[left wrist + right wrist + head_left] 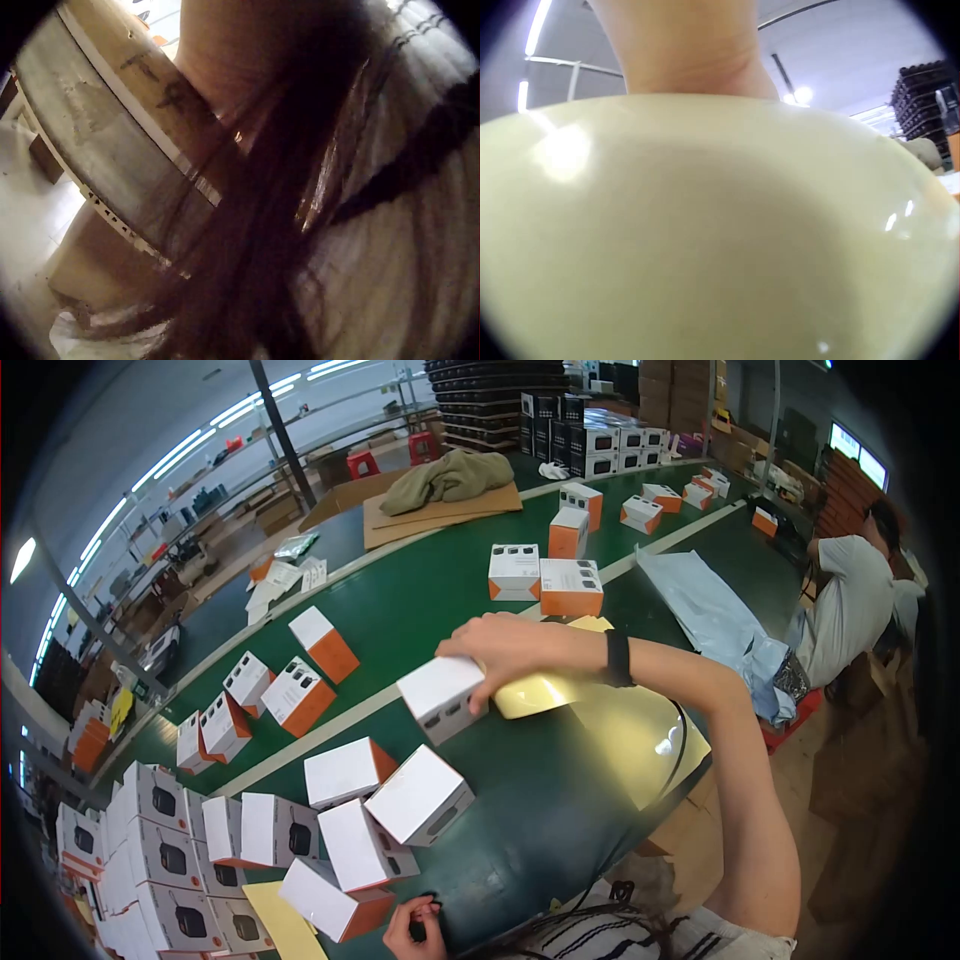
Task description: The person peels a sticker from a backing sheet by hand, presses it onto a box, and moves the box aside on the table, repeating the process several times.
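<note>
My right hand (500,650) grips a white box (442,698) by its end, over the green table (520,800). A glossy yellow sheet (640,745) lies under my right forearm, and its pale surface (705,225) fills most of the right wrist view. Near the table's front edge my left hand (418,928) has its fingers loosely curled with nothing in them. Just beyond it lie several white and orange boxes, one of them tilted (335,900). In the left wrist view, hair and a striped shirt cover much of the picture, and the fingers are hidden.
Stacked white boxes (165,860) stand at the left. More orange and white boxes (298,696) sit on the far green strip, with others (571,588) farther right. A grey plastic bag (710,605) lies at the right, near a seated person (850,600).
</note>
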A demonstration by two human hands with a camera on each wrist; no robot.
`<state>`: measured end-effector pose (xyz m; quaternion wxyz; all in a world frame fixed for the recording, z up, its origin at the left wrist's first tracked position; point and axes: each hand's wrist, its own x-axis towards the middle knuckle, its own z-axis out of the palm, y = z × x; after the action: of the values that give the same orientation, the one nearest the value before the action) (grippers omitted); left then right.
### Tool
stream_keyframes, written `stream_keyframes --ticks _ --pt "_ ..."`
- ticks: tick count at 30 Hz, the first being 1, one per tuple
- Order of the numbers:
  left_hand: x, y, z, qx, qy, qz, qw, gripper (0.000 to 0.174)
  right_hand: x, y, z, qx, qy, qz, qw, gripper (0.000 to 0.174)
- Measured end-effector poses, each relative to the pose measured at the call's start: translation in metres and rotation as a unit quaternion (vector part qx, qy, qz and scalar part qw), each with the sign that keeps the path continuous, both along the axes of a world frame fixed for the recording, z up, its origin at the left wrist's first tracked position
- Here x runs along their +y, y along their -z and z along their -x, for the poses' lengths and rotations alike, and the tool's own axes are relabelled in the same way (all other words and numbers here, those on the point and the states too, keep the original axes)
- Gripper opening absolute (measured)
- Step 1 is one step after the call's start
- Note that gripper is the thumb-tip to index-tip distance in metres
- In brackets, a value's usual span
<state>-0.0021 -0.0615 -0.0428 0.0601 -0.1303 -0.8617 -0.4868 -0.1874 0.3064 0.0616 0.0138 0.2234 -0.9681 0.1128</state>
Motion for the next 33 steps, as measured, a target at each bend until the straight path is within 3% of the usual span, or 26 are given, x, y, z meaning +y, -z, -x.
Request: stream_keyframes --ticks 2,3,4,5,6,7,8,9,14,15,17,20,22,23,24,26,28,31,33 --pt "0.001 0.001 -0.001 0.001 0.002 0.001 1.000 0.010 0.030 0.005 0.003 0.052 -0.047 0.070 0.995 0.074" --pt "0.001 0.000 -0.001 0.005 -0.003 0.001 1.000 0.010 0.051 -0.017 0.006 0.019 0.014 0.083 0.996 0.074" --pt "0.001 0.000 -0.002 0.009 -0.009 0.001 1.000 0.010 0.070 -0.043 -0.004 0.103 0.107 0.034 0.988 0.066" --pt "0.002 0.001 -0.002 0.013 -0.017 0.005 1.000 0.010 0.105 -0.057 0.003 0.071 0.221 0.016 0.973 0.055" --pt "0.003 0.003 -0.002 0.012 -0.018 0.006 1.000 0.010 0.174 -0.034 0.034 0.161 0.271 -0.114 0.942 0.052" --pt "0.003 0.004 -0.002 0.014 -0.029 0.015 0.999 0.010 0.196 -0.049 0.036 0.107 0.384 -0.213 0.892 0.056" --pt "0.004 0.005 -0.002 0.016 -0.039 0.024 0.999 0.009 0.252 -0.027 0.046 0.237 0.385 -0.282 0.846 0.065" --pt "0.004 0.006 -0.001 0.028 -0.037 0.044 0.998 0.008 0.285 -0.016 0.045 0.243 0.378 -0.299 0.842 0.077" --pt "0.011 0.003 0.002 0.033 -0.064 0.063 0.995 0.007 0.336 0.055 0.067 0.282 0.398 -0.318 0.813 0.090" --pt "0.014 0.000 0.004 0.057 -0.046 0.071 0.995 0.007 0.340 0.059 0.076 0.199 0.449 -0.350 0.798 0.072" --pt "-0.002 0.019 0.002 0.040 -0.040 0.107 0.993 0.005 0.366 0.075 0.087 0.225 0.431 -0.326 0.811 0.050" --pt "0.011 0.004 0.000 -0.001 -0.074 0.051 0.996 0.008 0.370 0.066 0.089 0.238 0.409 -0.306 0.826 0.043" --pt "0.014 -0.003 0.000 0.004 -0.057 0.048 0.997 0.010 0.358 0.039 0.067 0.248 0.282 -0.326 0.868 0.042" --pt "0.015 -0.004 0.001 0.002 -0.067 0.045 0.997 0.010 0.371 0.041 0.070 0.284 0.228 -0.313 0.877 0.032" --pt "0.015 -0.006 0.001 0.002 -0.051 0.039 0.998 0.009 0.341 0.011 0.055 0.132 0.232 -0.373 0.889 0.027" --pt "0.011 -0.005 -0.001 0.006 -0.043 0.032 0.999 0.009 0.367 0.027 0.056 0.184 0.229 -0.325 0.899 0.023" --pt "0.009 -0.002 0.000 0.013 -0.022 0.006 1.000 0.009 0.382 0.039 0.048 0.197 0.311 -0.280 0.887 0.028" --pt "0.005 0.001 0.001 0.016 -0.018 -0.004 1.000 0.008 0.366 0.011 0.014 0.226 0.263 -0.217 0.912 0.041" --pt "0.003 0.000 0.000 0.009 0.001 -0.013 1.000 0.008 0.328 -0.016 -0.003 0.348 0.290 -0.178 0.874 0.069"
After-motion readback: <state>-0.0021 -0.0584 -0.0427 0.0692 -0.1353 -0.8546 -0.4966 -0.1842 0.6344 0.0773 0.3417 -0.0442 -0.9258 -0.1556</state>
